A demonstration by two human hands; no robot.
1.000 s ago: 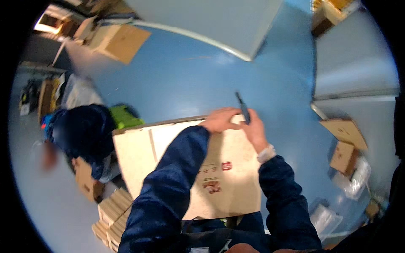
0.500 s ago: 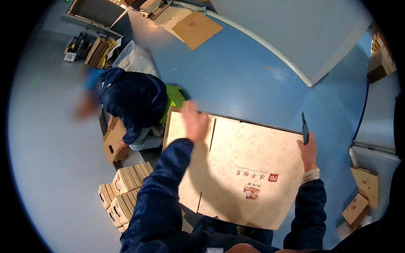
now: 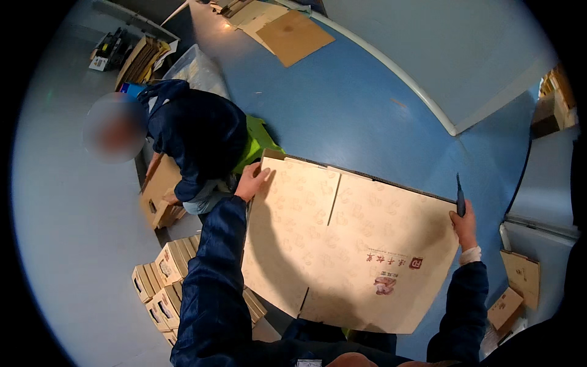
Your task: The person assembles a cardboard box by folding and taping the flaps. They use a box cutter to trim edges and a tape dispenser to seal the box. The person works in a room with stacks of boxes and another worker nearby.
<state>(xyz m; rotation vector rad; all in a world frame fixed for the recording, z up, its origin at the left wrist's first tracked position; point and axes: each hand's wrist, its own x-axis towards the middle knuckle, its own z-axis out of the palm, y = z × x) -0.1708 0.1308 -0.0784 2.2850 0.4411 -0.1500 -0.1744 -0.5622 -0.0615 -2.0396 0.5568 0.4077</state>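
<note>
Now left hand shifted to cardboard edge.

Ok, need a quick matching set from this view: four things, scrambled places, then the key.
Things
1. left hand
2. dark slim tool
3. small boxes
4. bright green object

Places
A. stacked at the lower left of the picture
B. beside the co-worker
C. at the left edge of the printed cardboard
D. in the right hand

Pairs: 1-C, 2-D, 3-A, 4-B
</note>
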